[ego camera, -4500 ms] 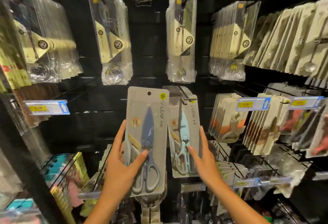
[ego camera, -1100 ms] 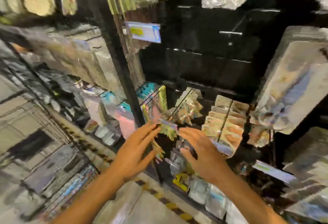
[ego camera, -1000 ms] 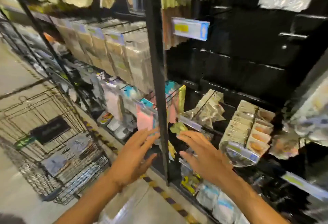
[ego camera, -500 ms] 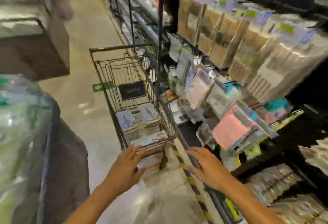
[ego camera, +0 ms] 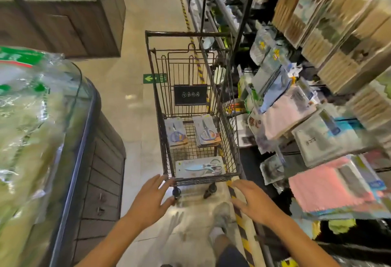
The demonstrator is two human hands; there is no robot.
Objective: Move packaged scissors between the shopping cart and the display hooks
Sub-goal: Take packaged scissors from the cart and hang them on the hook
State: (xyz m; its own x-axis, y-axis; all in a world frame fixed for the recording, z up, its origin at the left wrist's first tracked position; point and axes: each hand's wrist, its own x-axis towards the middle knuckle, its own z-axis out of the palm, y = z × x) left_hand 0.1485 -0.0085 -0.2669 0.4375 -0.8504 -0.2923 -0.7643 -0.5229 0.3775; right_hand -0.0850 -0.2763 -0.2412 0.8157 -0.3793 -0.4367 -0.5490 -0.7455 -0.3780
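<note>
Right, looking down into the aisle, and much of the frame's right side is smeared: the hanging packs on the display rack [ego camera: 304, 106] blur into grey, pink and blue shapes, their printing unreadable, and no hooks can be picked out. At far left a glass-fronted counter [ego camera: 69, 131] is cut off by the frame edge, its green-and-white contents a haze.

Centre frame stands the black wire shopping cart [ego camera: 229, 139], its handle toward the top of the frame. Inside, near the lower wall, lies a packaged pair of scissors [ego camera: 200, 167]: a pale grey card lying sideways, light blue blades pointing left, white handles to the right. Further up on the cart floor sit two stacks of scissor packs, the left stack [ego camera: 175, 131] and the right stack [ego camera: 206, 130], grey cards showing bluish scissors; how many are in each I cannot tell.

Both hands are out and holding nothing. The left hand [ego camera: 151, 200] has its fingers spread, the tips at the cart's lower left corner; contact with the wire is unclear. The right hand [ego camera: 252, 201] is flat and loose, just below the cart's lower right corner, over the striped floor tape [ego camera: 241, 220]. A shoe [ego camera: 222, 217] shows between the forearms.
</note>
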